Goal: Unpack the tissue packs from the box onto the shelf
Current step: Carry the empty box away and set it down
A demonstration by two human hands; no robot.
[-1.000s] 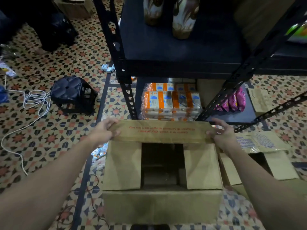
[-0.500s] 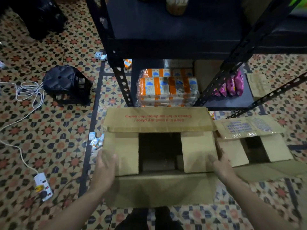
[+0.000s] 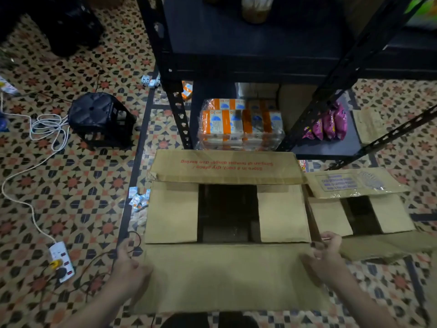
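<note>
The right grip (image 3: 324, 254) pinches the near flap corner of the box (image 3: 227, 280). The left grip (image 3: 128, 263) sits at the opposite corner, too blurred to tell its hold. Beyond both grips, wrapped packs (image 3: 241, 124) already sit on the bottom shelf (image 3: 326, 147). The box's dark inside hides what remains. The far flap reads, upside down, "Store in a cool, dry place / Simpan di tempat dingin dan kering".

The left hand (image 3: 129, 265) and right hand (image 3: 324, 254) are bare, and so are both forearms (image 3: 369, 301), which show from 7 and 5 o'clock. At 6 o'clock two dark shapes (image 3: 185, 321) are at the frame edge, trousers or shoes, too dim to tell which.
</note>
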